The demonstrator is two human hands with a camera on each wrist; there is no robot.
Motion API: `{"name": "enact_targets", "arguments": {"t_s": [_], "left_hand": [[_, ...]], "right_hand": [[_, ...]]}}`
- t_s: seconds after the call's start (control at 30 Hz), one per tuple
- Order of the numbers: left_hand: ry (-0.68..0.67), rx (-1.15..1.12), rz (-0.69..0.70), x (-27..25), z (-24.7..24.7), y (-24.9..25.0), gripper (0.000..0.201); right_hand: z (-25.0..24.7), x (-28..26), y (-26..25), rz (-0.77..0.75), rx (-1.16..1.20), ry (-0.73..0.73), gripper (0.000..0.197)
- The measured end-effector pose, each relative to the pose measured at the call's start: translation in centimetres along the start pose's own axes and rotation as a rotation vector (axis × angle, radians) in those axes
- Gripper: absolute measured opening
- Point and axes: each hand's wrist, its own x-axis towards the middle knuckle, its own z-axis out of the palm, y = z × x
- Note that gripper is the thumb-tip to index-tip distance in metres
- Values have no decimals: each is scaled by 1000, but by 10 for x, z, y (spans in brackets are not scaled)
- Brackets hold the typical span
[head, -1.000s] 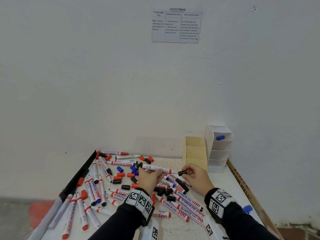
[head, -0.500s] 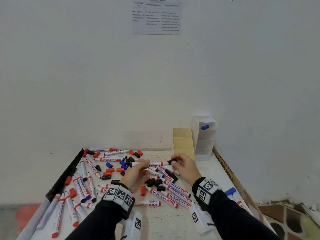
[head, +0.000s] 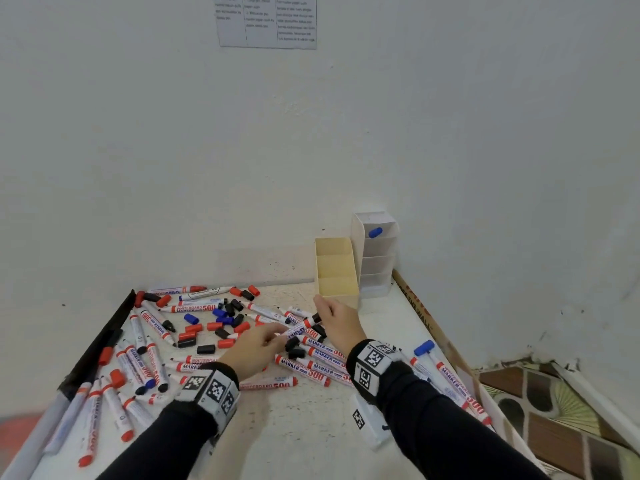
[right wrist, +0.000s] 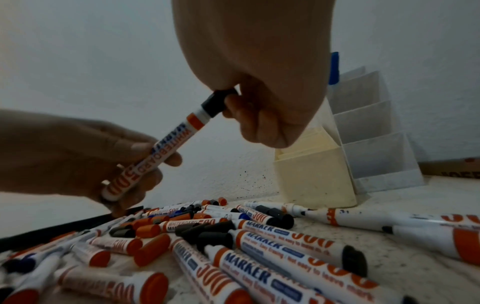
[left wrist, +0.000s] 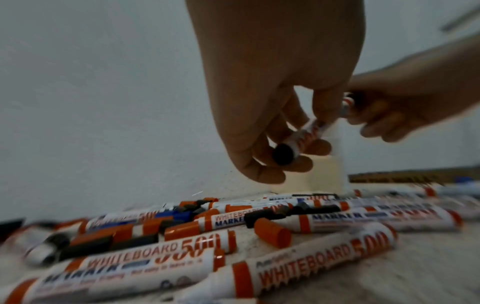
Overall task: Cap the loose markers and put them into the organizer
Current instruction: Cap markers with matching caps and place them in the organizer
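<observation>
Both hands hold one white whiteboard marker point(head: 298, 329) a little above the pile. My left hand point(head: 273, 336) grips its barrel point(right wrist: 161, 156) near the black rear end point(left wrist: 284, 154). My right hand point(head: 320, 318) pinches the black cap point(right wrist: 215, 102), which sits on the marker's tip. Several uncapped markers point(head: 311, 367) and loose red, black and blue caps point(head: 221, 327) lie scattered on the table. The cream organizer point(head: 336, 268) and the white tiered organizer point(head: 375, 263) stand against the wall just beyond my right hand; a blue-capped marker point(head: 375, 232) sits in the white one's top slot.
A black strip point(head: 100, 344) runs along the table's left edge. A printed cardboard strip point(head: 420, 310) borders the right side, with more markers point(head: 446, 379) beside it. A blue cap point(head: 424, 348) lies there. Bare table point(head: 311, 427) lies between my forearms.
Both hands have kept hold of the marker and cap. The marker has tilted, its capped end now higher and nearer the organizer. The head view has swung, so the scene sits lower.
</observation>
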Motion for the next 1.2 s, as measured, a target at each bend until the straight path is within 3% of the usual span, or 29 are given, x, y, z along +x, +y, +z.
{"name": "enact_targets", "arguments": {"t_s": [0.23,0.33,0.5,0.6,0.7,0.8,0.9,0.97,1.1,1.2], "left_hand": [[30,165,81,-14,15,22,36],[-63,-25,28,-15,13,29,31],[-313,-515,-245,-17,7,33,36],[-394,-678,-298,-14,7,38,35],[-373,-699,-259,-7,12,39,34],[-257,-502,-155,-1,13,40,36],[-137,-187,-195,1,10,26,52],[-98,69,-267,-1,7,10,47],[-220,430,-306,-12,6,-15,42],[-195,530,-267,-14,5,-25,33]], "right_hand": [[6,-10,-8,137,-80,62,49],[5,-14,-8,101,-62,65,44],[-3,-22,-5,-24,81,71,43],[-13,-19,-6,-72,111,38,42],[-21,-11,-5,-111,74,3,40],[-31,0,-6,-116,12,-48,34],[-45,12,-10,-116,26,-11,22],[-55,22,-15,-128,75,82,18],[-69,46,-22,-178,135,293,18],[-71,63,-22,-230,89,418,20]]}}
